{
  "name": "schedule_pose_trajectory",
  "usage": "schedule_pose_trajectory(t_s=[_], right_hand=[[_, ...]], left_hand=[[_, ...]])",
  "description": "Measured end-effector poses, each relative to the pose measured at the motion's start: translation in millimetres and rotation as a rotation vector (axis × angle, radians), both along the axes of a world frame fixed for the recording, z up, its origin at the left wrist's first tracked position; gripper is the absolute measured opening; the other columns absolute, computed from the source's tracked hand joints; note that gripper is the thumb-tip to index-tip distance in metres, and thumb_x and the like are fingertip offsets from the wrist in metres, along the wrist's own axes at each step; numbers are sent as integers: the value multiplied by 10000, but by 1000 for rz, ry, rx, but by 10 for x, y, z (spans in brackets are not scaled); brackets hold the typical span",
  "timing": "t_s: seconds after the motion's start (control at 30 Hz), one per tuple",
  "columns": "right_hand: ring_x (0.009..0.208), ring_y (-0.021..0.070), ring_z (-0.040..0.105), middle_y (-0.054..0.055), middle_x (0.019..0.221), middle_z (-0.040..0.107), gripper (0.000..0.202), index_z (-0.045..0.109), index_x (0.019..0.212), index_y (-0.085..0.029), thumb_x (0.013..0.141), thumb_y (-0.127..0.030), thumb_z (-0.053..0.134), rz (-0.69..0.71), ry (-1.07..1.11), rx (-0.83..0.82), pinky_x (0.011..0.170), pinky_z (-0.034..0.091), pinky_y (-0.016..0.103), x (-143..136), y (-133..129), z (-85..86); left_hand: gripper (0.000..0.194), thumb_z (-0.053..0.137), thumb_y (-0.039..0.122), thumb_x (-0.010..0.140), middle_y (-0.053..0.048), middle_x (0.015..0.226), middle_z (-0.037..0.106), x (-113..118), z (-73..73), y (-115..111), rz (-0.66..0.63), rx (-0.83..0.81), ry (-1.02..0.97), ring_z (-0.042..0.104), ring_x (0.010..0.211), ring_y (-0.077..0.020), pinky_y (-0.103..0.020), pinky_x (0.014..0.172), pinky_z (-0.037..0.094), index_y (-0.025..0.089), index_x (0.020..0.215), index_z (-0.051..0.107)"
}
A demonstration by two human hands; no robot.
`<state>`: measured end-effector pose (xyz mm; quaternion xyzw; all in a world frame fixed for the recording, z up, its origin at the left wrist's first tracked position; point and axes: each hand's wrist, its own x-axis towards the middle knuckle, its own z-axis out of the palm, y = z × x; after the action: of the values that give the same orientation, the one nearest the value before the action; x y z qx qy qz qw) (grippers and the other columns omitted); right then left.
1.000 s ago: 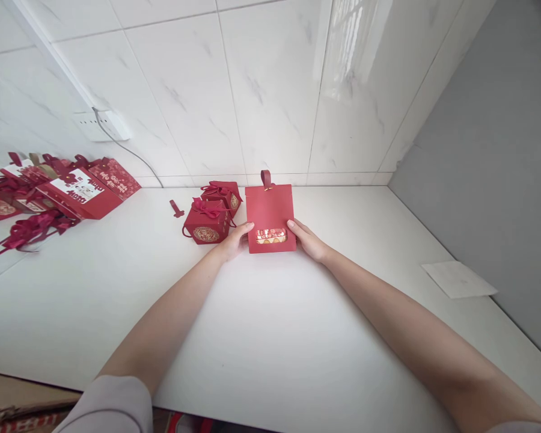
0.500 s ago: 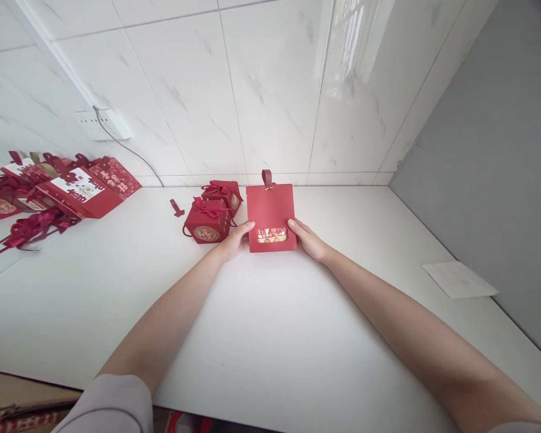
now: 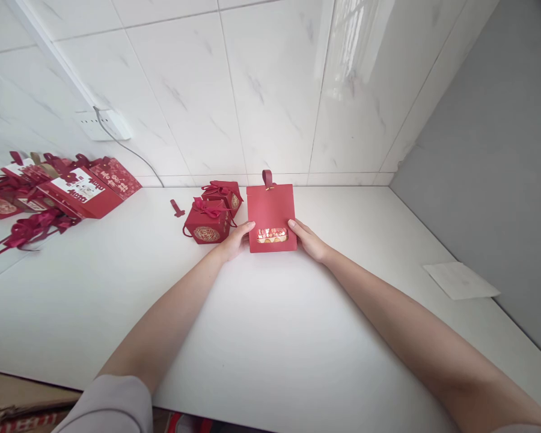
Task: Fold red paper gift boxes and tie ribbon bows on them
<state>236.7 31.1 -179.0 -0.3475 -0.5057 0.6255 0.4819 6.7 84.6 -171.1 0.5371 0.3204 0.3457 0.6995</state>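
A red gift box (image 3: 271, 207) with a small strap handle (image 3: 267, 178) on top faces me on the table. Through a cut-out near its lower edge shows a red, gold and cream strip (image 3: 272, 235). My left hand (image 3: 238, 240) grips the box's left side, thumb on the front face. On the opposite side my right hand (image 3: 310, 239) holds it the same way. The other fingers are partly hidden behind the box. Just left of my left hand sits a red box with a ribbon bow (image 3: 206, 224), and a similar box (image 3: 228, 193) stands behind it.
A small red strap (image 3: 177, 208) lies left of the ribboned boxes. Several red gift boxes (image 3: 92, 189) and dark red ribbons (image 3: 31, 231) crowd the far left. White paper (image 3: 460, 280) rests by the grey partition (image 3: 491, 150). A cable (image 3: 130, 149) runs down from a wall socket (image 3: 103, 125).
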Motion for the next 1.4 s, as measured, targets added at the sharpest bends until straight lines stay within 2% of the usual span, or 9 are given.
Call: schedule_pose_trajectory(t_s=[0.13,0.23,0.3,0.43,0.57,0.73,0.97,1.2,1.4], right_hand=[[1140,250,641,44,1328,636,516,530,1332,-297,918,-605,503,3,-24,13,983,521,421,5,-2,7],[1108,243,656,58,1310,641,523,518,1326,-285,942,-625,419,-10,-131,108,941,542,408,7,-5,-5],[1105,242,650,63,1293,643,516,513,1309,-275,949,-625,393,-45,-209,191,935,539,406,7,-13,-19],[1136,268,601,56,1253,643,501,538,1235,-269,864,-604,576,-133,-310,295,961,502,421,13,-47,-34],[1017,282,626,66,1123,674,491,566,1183,-263,821,-587,636,-163,-426,372,850,528,421,24,-79,-24],[939,269,648,71,1054,688,460,549,1188,-258,863,-583,573,-181,-546,451,784,540,400,21,-80,-19],[935,268,644,62,1061,696,456,559,1163,-263,856,-600,565,-193,-543,442,778,536,400,22,-77,-12],[923,261,646,61,1103,691,439,569,1135,-262,853,-597,573,-205,-550,443,753,528,376,24,-71,-12],[671,211,636,53,1006,710,455,579,1125,-257,835,-607,594,-210,-587,432,605,502,348,37,-80,-24]], left_hand=[[517,630,520,808,-105,1099,737,4,3,3,17,49,35,673,1058,-288,-421,994,491,164,1182,640],[511,604,537,820,-110,1075,742,18,-14,-4,62,125,71,663,1081,-304,-440,1005,477,158,1159,653],[506,595,537,828,-98,1110,730,32,-37,-22,139,214,90,618,1165,-313,-441,1038,448,171,1174,645],[466,607,513,840,-65,1245,668,53,-83,-75,344,415,128,490,1315,-300,-391,1105,370,220,1202,625],[486,503,592,887,-85,1226,665,54,-113,-88,435,516,164,542,1247,-293,-389,1084,378,210,1146,654],[591,426,685,884,-88,1110,695,51,-148,-43,463,539,189,587,1171,-290,-392,1037,417,189,1088,674],[572,458,701,862,-70,1019,703,55,-155,-24,464,509,200,599,1140,-286,-388,971,460,207,1060,670],[582,431,700,880,-68,1044,697,48,-148,-27,452,530,225,601,1144,-284,-391,1005,448,202,1056,676],[584,407,684,899,-70,1025,700,46,-148,-30,457,570,252,620,1101,-288,-404,998,454,191,1054,679]])
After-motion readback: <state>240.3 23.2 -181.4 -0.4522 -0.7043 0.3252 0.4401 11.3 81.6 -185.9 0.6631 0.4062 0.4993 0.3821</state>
